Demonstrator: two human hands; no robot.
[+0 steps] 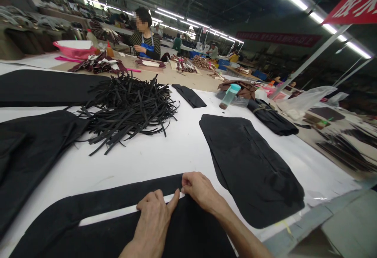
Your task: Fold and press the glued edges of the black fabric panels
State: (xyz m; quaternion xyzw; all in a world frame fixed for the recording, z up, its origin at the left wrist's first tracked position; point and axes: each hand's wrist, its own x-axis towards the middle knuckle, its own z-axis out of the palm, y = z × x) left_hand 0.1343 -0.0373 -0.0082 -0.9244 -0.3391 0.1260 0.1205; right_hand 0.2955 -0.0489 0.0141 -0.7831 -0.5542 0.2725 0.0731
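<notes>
A black fabric panel (112, 236) with a rounded corner lies at the near edge of the white tabletop. A narrow white band (108, 215) runs along it; I cannot tell whether it is a strip or a slot showing the table. My left hand (154, 220) rests on the panel across this band, fingers bent and thumb spread towards the right hand. At the band's right end, my right hand (200, 191) pinches the panel's black material between thumb and forefinger. Its fingertips nearly meet the left thumb.
Black strips (132, 107) lie heaped beyond my hands. Stacked black panels (250, 167) are on the right, with folded black fabric (38, 144) on the left. A bottle with a turquoise lid (229, 96) lies tilted farther back. Across the table is a person in a blue apron (147, 44).
</notes>
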